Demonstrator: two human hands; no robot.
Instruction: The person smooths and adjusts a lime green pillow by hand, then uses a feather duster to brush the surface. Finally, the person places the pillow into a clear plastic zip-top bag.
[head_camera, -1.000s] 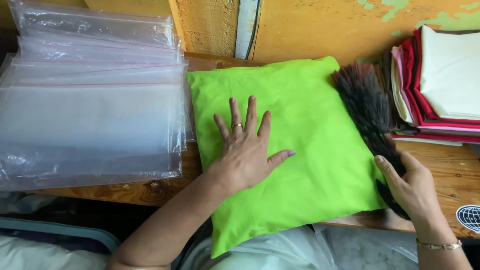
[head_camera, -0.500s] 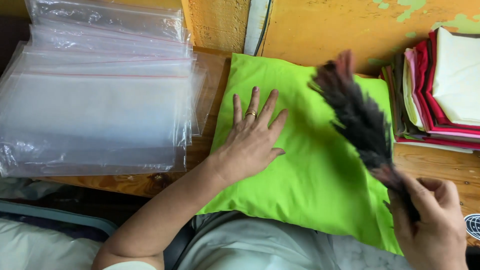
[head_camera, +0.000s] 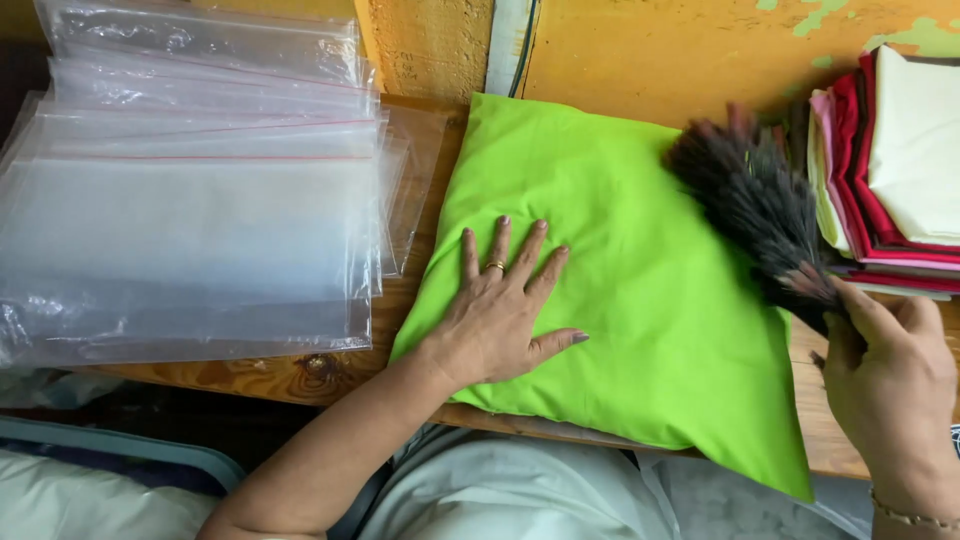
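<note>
Flat under left hand (head_camera: 497, 318) green pillowcase (head_camera: 640, 290), duster (head_camera: 760, 205) in right grip (head_camera: 890, 375)

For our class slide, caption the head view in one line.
Left hand flat on green pillow; right hand holds feather duster on it.

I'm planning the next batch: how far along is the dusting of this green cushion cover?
In hand: the left hand lies flat on the green cushion cover while the right hand holds the feather duster over its upper right corner. Done: nothing shows as finished; the cover's surface looks clean. Left: the cover lies outside the clear zip bags stacked to the left, and folded fabrics wait at the right.
</note>
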